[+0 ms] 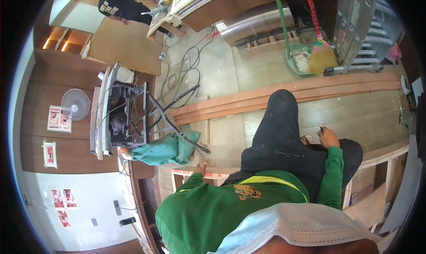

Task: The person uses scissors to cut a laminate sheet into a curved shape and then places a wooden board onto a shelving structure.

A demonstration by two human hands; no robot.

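Observation:
At the right, my right hand point(329, 138) is closed over my bent knee, holding a small pen-like tool point(321, 127) with a dark body and a yellowish part. Most of that tool is hidden in the fingers. My left hand point(200, 169) rests by the end of a low wooden frame point(213, 170), its fingers stretched out. A thin piece of pale wood point(199, 157) lies just beyond those fingers. Across the floor ahead of my knees run several long reddish-brown boards point(284, 93), side by side.
Left of me stand a table saw point(124, 114) on dark legs and a green cloth bag point(166, 150). Cables point(182, 70) coil on the floor. Farther right are a broom point(323, 56), a green dustpan point(293, 65) and a metal ladder point(361, 32). Another person point(122, 5) works at the far left.

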